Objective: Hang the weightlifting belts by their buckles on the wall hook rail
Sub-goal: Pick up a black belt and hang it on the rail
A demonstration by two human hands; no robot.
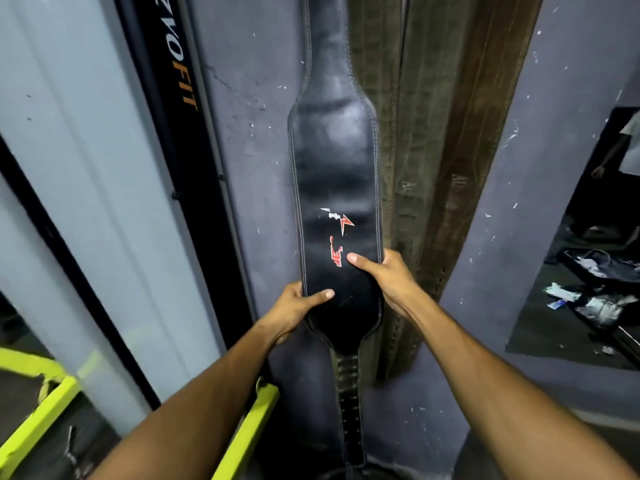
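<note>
Both hands pinch the belt at frame centre: left hand lower, right hand higher, thumbs in front; its long axis runs vertical, your buckle out of frame above.

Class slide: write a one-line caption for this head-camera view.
Both hands, left and right, grip the wide part of a black belt against the wall, beside brown belts.

black belt, brown belt, yellow-green frame
</note>
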